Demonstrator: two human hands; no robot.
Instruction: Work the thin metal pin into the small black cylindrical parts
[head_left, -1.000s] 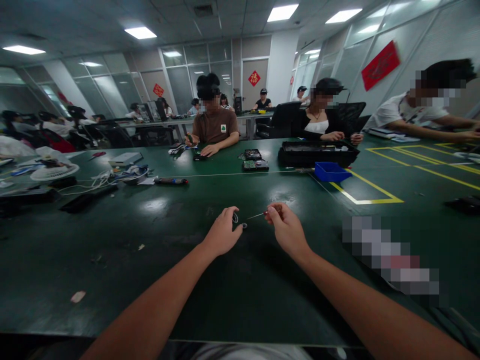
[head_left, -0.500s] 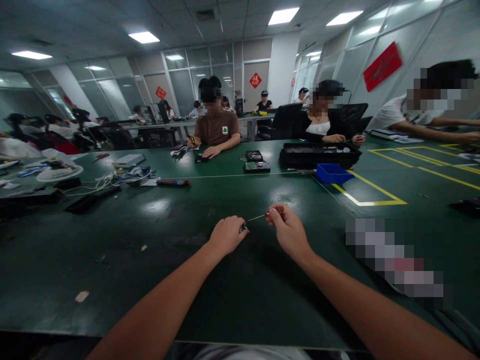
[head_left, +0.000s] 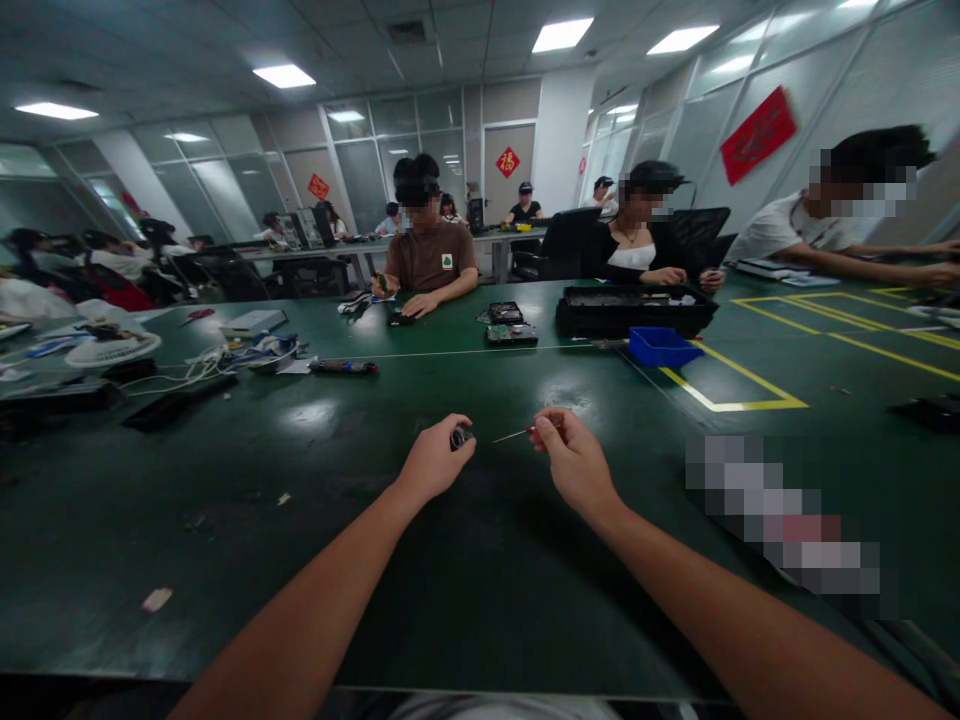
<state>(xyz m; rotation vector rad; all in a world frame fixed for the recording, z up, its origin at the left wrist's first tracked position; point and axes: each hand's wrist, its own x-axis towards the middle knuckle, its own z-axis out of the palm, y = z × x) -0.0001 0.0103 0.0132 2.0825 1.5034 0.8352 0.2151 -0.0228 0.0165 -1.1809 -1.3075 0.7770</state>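
Note:
My left hand is closed around a small dark round part with a shiny rim; its exact kind I cannot make out. Between the thumb and fingers of my right hand is a screwdriver with a red handle, mostly hidden by the fingers. Its thin metal shaft points left toward the round part, and a gap separates the tip from it. Both hands are above the green table, forearms reaching in from the near edge.
Beyond my hands are a blue bin, a black casing and opened drives. A dark tool and a heap of cables lie left. A blurred-out object is at right. Several people sit around.
My left hand has moved left, away from the screwdriver tip, and turned so that more of the round part shows. My right hand has stayed nearly still.

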